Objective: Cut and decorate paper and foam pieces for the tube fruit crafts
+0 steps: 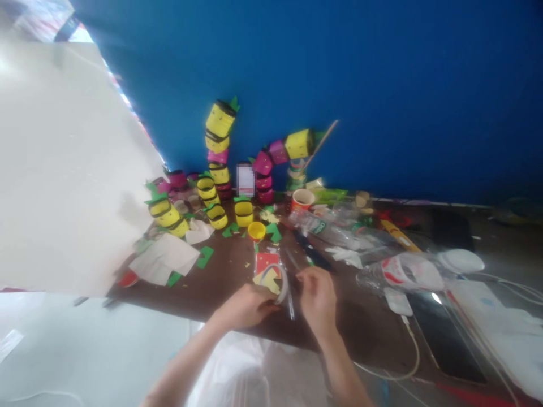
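At the near edge of the table my left hand [251, 305] is closed, its fingertips at the lower rim of a roll of tape [283, 287] that stands tilted. A cut piece of pale yellow paper [265, 279] lies behind that hand, partly covered by the roll. To the right of the roll, my right hand [317, 291] has its fingers drawn together; anything between them is too blurred to make out. A clear, thin pen-like stick [291, 305] lies between my hands. Just beyond is a red paper packet [266, 261].
Stacked yellow and purple paper rings [219, 121] stand against the blue wall. A small yellow cup [257, 230], green paper scraps [205, 257] and white paper [164, 259] lie ahead and left. Plastic bottles [413, 272], a phone [449, 339] and a cable crowd the right.
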Demonstrator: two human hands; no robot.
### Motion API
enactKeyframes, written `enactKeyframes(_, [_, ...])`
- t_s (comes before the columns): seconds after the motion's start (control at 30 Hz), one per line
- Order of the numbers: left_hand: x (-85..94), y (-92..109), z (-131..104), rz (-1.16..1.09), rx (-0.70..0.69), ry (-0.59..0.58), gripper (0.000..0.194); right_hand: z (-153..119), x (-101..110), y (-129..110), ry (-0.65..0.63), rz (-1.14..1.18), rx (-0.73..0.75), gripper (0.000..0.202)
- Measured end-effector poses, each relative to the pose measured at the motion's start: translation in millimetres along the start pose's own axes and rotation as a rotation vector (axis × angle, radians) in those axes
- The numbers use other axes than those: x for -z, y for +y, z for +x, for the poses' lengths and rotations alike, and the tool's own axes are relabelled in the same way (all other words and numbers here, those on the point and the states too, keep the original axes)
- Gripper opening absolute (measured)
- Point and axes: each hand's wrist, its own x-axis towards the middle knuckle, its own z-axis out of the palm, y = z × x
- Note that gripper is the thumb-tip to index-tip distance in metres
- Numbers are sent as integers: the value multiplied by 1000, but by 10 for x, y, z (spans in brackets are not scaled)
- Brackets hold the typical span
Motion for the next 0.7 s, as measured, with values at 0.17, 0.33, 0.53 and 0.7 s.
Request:
enactKeyframes(0.17, [-1,-39,-16,46,46,27,19,6,54,-35,-259,177,-30,6])
enactKeyframes(0.33, [12,-41,-15,70,-12,32,19,10,65,-48,-304,141,73,8])
enactKeyframes(0.53, [8,-40,-18,94,-42,26,18,45,107,-31,-368,113,110,10])
enactKeyframes(0.7, [18,-36,-15,111,-51,18,18,49,123,-34,-398,116,104,11])
